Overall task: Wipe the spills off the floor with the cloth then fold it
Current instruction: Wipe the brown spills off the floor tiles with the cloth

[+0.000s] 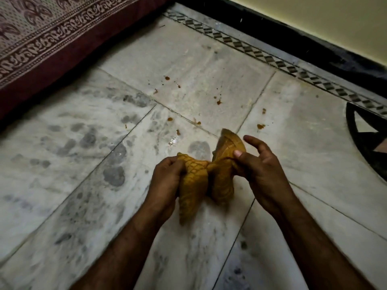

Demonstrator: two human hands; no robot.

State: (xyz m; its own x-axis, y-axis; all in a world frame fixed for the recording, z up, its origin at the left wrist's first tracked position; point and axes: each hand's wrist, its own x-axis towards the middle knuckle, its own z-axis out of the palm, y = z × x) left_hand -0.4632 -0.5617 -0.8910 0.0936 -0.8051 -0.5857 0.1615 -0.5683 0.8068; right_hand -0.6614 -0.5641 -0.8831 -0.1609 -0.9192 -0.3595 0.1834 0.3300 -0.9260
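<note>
A mustard-yellow cloth with a dark grid pattern hangs bunched between both hands above the marble floor. My left hand is closed around its left part. My right hand pinches its right part between thumb and palm, with the other fingers spread. Several small orange-brown spills lie on the floor beyond the hands, among them a spot near the middle, a spot to the right and a spot to the left.
A mattress with a patterned maroon cover runs along the upper left. A black skirting and pale wall close off the upper right, edged by a patterned tile border. A dark floor inlay sits at the right edge.
</note>
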